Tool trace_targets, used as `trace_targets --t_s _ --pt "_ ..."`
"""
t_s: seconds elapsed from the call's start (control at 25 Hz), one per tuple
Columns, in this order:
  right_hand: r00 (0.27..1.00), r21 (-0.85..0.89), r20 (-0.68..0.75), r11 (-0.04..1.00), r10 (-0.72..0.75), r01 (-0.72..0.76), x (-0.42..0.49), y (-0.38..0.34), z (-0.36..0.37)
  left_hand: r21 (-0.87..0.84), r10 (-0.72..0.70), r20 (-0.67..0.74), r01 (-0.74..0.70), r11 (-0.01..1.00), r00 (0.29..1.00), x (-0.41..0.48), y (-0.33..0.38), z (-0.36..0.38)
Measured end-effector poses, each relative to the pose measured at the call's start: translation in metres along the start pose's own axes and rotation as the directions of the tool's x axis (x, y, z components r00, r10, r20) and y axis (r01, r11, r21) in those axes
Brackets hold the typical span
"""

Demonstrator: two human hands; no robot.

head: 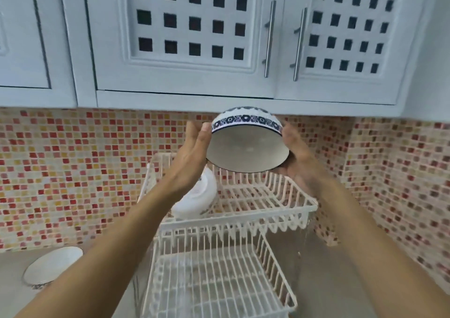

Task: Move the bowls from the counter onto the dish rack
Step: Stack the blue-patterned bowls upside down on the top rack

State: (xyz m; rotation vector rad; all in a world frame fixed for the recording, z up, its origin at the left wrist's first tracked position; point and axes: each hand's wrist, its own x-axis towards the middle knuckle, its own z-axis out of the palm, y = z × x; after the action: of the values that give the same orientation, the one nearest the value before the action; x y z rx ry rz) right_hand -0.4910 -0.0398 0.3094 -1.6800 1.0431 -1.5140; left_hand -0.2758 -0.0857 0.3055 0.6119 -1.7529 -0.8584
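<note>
While lowering, best kept tilted, rim tipped toward the wires, then eased down onto the upper tier beside the one already there; slow release only once settled.

Held at centre frame, above the rack: blue-patterned bowl (247,145), open side facing the camera, clear of the wires.

Pressed flat against its left edge: left hand (192,154), fingers nearly straight, not curled round.

Cupped under its right edge: right hand (295,158), palm half open, supporting from below.

Below, centre: white dish rack (280,210), two tiers; white bowl (199,197) leaning on the upper one.

Lower left, on the counter (102,276): third bowl (52,265), waiting.
</note>
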Motion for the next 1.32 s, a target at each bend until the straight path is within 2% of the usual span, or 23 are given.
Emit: trace_targets --t_s 0.12,0.24,0.36,0.52,0.64,0.76,0.96,1.08,1.16,1.32 --pt "0.997 -0.021 0.019 0.997 -0.071 0.072 0.009 0.017 -0.04 0.182 -0.026 0.014 0.023 0.983 1.0 0.025 -0.001 0.03" --pt "0.988 -0.188 0.071 0.971 -0.134 0.146 0.026 0.039 -0.068 0.417 -0.088 0.06 0.055 0.907 0.994 0.051 -0.006 0.047" --pt "0.983 -0.336 0.166 0.933 -0.073 0.126 0.048 0.064 -0.095 0.523 -0.176 0.123 0.087 0.848 0.977 0.065 -0.025 0.062" --pt "0.957 -0.397 0.273 0.918 0.096 0.021 0.071 0.088 -0.113 0.534 -0.278 0.169 0.149 0.833 0.946 0.073 -0.05 0.076" --pt "0.911 -0.586 0.334 0.81 0.241 0.001 0.088 0.103 -0.115 0.678 -0.369 0.178 0.158 0.717 0.912 0.085 -0.061 0.079" --pt "0.879 -0.747 0.381 0.656 0.286 0.111 0.101 0.114 -0.112 0.766 -0.474 0.18 0.18 0.617 0.862 0.091 -0.074 0.085" --pt "0.829 -0.858 0.414 0.466 0.377 0.217 0.113 0.126 -0.102 0.874 -0.569 0.15 0.161 0.459 0.809 0.1 -0.097 0.106" --pt "0.813 -0.903 0.403 0.33 0.42 0.277 0.119 0.132 -0.096 0.889 -0.624 0.118 0.197 0.412 0.773 0.101 -0.104 0.114" --pt "0.812 -0.914 0.393 0.283 0.431 0.292 0.122 0.137 -0.094 0.895 -0.639 0.102 0.21 0.393 0.762 0.1 -0.105 0.117" --pt "0.804 -0.91 0.404 0.281 0.435 0.305 0.119 0.139 -0.09 0.92 -0.667 0.079 0.203 0.335 0.741 0.093 -0.102 0.12"
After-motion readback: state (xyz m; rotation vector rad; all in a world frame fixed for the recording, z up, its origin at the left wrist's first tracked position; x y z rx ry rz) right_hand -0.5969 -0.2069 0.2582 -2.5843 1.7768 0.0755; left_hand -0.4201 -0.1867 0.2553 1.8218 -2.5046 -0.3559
